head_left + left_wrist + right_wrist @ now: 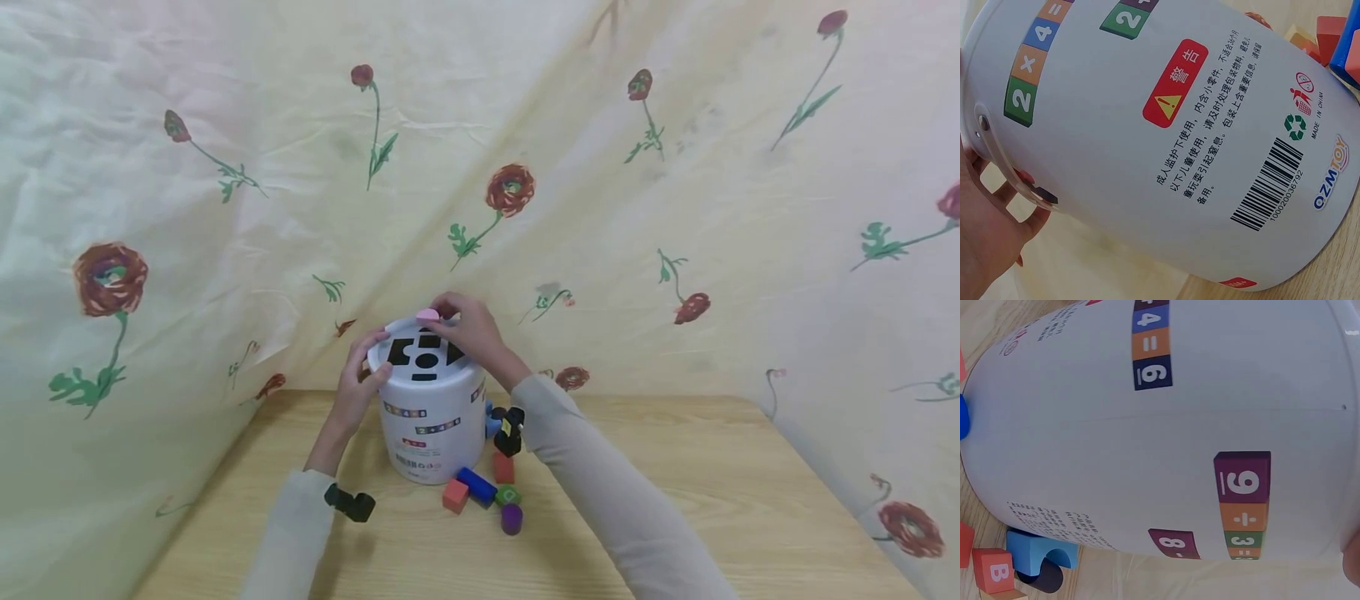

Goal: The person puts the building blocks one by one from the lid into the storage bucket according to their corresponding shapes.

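Note:
A white toy bucket [431,433] stands upright on the table, its lid [408,368] cut with several shaped holes. My left hand [352,392] grips the bucket's upper left side, thumb near the lid's edge. Seen from the left wrist, that hand [994,231] is by the bucket's handle [1013,172]. Over the far part of the lid, my right hand [474,333] pinches a pink block [427,316] between thumb and fingers. The block's underside and whether it touches a hole are hidden. In the right wrist view only a bit of a finger [1352,561] shows at the edge.
By the bucket's front right lie a red cube [455,496], a blue cylinder [477,487], a green block [508,495], a purple block [512,519] and a red block [504,467]. A light blue arch block [1041,550] lies farther back. Floral cloth [600,250] hangs behind the table.

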{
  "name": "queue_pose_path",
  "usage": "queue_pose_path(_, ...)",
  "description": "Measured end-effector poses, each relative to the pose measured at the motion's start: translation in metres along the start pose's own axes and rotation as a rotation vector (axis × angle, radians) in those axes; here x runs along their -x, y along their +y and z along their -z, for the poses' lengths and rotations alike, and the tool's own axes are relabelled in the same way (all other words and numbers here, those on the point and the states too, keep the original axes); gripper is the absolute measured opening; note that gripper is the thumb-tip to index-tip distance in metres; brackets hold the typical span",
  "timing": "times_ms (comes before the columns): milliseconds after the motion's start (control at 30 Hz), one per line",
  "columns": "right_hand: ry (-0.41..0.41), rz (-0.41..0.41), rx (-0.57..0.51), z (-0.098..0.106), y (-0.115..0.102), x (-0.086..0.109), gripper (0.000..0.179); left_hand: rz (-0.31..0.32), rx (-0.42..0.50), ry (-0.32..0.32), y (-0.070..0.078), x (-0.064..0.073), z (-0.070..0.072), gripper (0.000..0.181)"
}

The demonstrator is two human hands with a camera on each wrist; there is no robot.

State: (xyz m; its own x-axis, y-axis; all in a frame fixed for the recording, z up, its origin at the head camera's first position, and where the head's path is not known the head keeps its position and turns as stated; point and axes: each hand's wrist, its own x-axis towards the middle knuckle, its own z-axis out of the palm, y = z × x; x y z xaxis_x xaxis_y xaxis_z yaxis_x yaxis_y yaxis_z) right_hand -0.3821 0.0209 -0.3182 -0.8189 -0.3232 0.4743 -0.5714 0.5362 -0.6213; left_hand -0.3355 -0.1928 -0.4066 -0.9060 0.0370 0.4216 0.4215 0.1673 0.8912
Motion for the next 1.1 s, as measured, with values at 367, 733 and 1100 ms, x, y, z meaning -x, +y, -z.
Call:
queue_pose_path(367,-0.005,-0.043,0.066,-0.0015,0.0021,-0.0027,0.024,-0.028,-0.011,0.003,-0.0038,0.0000,-0.0049,0.054)
queue_pose_path(733,-0.001,-0.064,0.117,-0.0060,0.0057,0.0004,0.023,-0.031,0.006,-0.002,-0.0031,0.0024,-0.0033,0.054)
queue_pose_path(1100,0.020,-0.049,0.142,-0.0059,0.0038,-0.0008,0.024,-0.025,0.009,0.001,-0.0033,-0.0001,-0.0019,0.055)
